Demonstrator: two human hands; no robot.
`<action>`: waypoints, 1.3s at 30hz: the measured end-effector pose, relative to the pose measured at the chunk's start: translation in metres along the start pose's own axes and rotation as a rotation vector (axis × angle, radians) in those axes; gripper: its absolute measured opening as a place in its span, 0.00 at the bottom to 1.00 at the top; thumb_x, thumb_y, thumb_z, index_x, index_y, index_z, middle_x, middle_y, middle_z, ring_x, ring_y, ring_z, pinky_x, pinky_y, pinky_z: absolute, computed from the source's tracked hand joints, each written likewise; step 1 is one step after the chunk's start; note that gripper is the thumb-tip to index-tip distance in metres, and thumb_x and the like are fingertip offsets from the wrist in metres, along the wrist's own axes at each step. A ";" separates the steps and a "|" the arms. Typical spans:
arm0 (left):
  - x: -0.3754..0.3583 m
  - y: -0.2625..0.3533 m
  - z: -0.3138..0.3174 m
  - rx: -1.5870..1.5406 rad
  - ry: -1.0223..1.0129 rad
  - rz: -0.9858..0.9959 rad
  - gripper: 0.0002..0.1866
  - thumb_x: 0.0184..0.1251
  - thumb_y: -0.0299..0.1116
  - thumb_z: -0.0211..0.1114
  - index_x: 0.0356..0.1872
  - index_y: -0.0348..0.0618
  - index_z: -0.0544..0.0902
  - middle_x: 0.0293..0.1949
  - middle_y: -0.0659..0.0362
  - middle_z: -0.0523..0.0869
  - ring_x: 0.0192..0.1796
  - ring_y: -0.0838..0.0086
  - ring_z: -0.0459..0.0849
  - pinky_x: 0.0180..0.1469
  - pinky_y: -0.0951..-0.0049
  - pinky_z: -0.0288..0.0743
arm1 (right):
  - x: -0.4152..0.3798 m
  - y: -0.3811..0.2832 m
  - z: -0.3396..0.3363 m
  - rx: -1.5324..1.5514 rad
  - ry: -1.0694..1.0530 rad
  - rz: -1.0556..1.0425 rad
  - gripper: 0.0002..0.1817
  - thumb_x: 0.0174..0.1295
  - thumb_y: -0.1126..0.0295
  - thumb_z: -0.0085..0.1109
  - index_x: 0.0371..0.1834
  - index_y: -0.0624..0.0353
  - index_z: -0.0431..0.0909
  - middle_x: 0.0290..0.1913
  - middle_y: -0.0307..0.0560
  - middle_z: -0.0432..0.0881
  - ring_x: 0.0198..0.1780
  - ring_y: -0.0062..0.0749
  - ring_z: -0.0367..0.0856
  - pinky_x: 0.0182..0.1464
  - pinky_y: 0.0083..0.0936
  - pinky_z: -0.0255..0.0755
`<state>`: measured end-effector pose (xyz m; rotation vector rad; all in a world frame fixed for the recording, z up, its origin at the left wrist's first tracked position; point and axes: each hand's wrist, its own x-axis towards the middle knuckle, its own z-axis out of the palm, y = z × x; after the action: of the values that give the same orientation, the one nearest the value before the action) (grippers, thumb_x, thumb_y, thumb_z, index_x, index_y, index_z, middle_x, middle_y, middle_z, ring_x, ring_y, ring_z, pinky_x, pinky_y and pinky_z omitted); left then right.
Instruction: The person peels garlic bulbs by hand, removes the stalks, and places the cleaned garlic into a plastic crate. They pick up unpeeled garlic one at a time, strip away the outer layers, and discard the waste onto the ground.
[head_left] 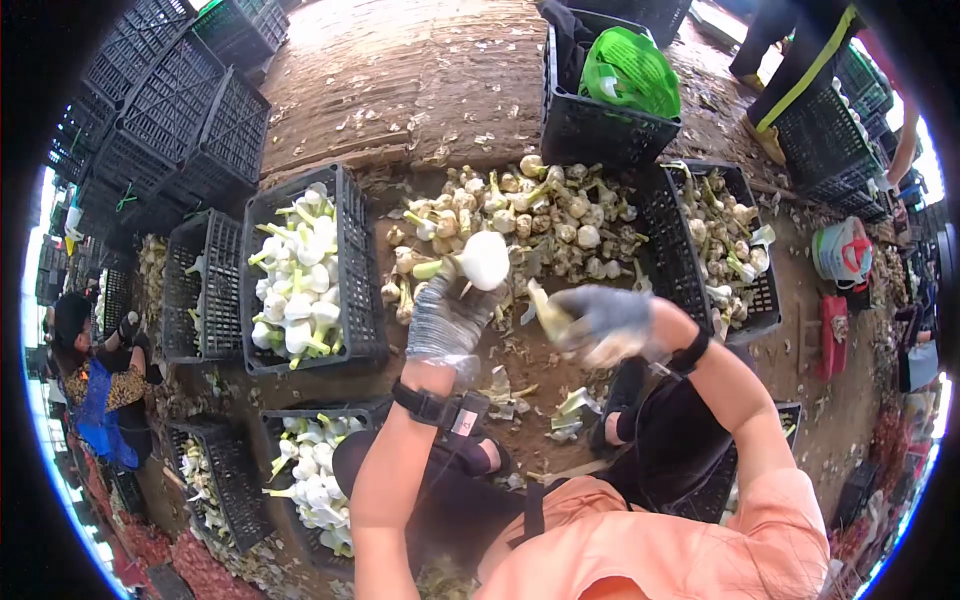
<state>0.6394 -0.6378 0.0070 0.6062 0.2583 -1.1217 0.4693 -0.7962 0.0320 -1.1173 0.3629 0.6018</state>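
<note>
A clean white garlic bulb (486, 260) with a short green stem is in my left hand (448, 318), whose gloved fingers are closed around it. To its right, my right hand (612, 322) is gloved and smeared by motion. A pale yellowish strip of garlic skin (546, 312) shows at its fingers, apart from the bulb. Just beyond both hands lies a heap of unpeeled garlic (560, 215) with brownish skins and roots. Loose peelings (575, 412) are scattered on the ground below my hands.
A black crate of white garlic (300, 270) stands left, another crate (320, 480) nearer me. At right is a crate of unpeeled garlic (725, 245). A crate with a green bag (630, 75) stands ahead. Stacked crates (165, 90) rise at far left. Other people work at both sides.
</note>
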 end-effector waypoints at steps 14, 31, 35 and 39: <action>-0.001 0.151 0.006 -0.260 0.226 0.729 0.11 0.58 0.29 0.60 0.36 0.28 0.75 0.38 0.47 0.81 0.42 0.63 0.80 0.45 0.67 0.80 | 0.084 0.113 -0.029 -1.435 -0.002 0.543 0.15 0.49 0.66 0.56 0.39 0.62 0.79 0.39 0.56 0.80 0.42 0.44 0.80 0.39 0.37 0.75; 0.000 0.070 0.017 0.199 0.215 0.229 0.10 0.62 0.31 0.57 0.42 0.40 0.75 0.33 0.60 0.80 0.31 0.77 0.79 0.29 0.78 0.77 | 0.196 0.090 -0.263 -1.004 1.180 0.500 0.16 0.53 0.68 0.50 0.44 0.60 0.77 0.47 0.55 0.77 0.51 0.51 0.74 0.49 0.40 0.71; 0.001 0.059 0.013 0.273 0.138 0.210 0.10 0.61 0.32 0.58 0.42 0.43 0.76 0.32 0.61 0.80 0.31 0.78 0.79 0.30 0.80 0.77 | 0.170 0.100 -0.259 -1.005 1.219 0.334 0.20 0.52 0.60 0.53 0.44 0.62 0.76 0.46 0.60 0.77 0.49 0.53 0.74 0.49 0.38 0.69; 0.008 0.029 0.010 0.482 0.096 0.225 0.11 0.60 0.29 0.59 0.44 0.43 0.74 0.36 0.61 0.78 0.34 0.80 0.78 0.33 0.82 0.76 | 0.139 0.102 -0.259 -1.041 1.049 0.057 0.17 0.57 0.59 0.53 0.42 0.61 0.76 0.35 0.55 0.79 0.40 0.41 0.77 0.44 0.33 0.70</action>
<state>0.6677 -0.6418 0.0206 1.0902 -0.0046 -0.9387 0.5216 -0.9652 -0.2241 -2.4170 1.0426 0.1602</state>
